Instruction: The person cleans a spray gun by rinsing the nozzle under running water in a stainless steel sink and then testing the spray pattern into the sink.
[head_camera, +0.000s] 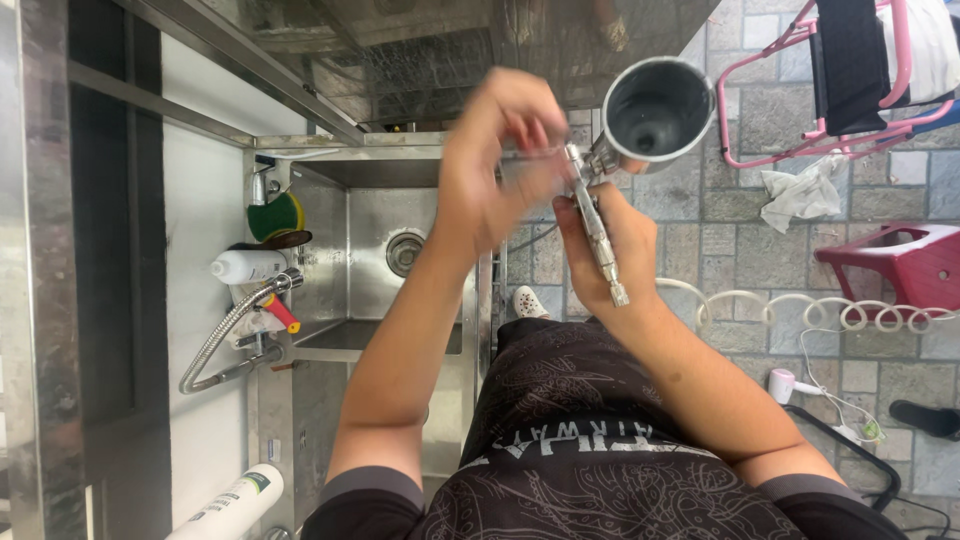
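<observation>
The right hand was clenched round the handle of a metal cup, held up at one o'clock. The left hand, blurred, pinched its joint, seemingly mid-cleaning; steadying came next. The sink lay beyond.

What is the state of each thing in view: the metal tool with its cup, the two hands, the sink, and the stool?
Metal tool: held up, handle in the right hand.
Cup: open, looks empty.
Left hand: blurred, at the tool's head; grip unclear.
Sink: no dishes, no water seen.
Red stool: lying tipped on the floor.
</observation>
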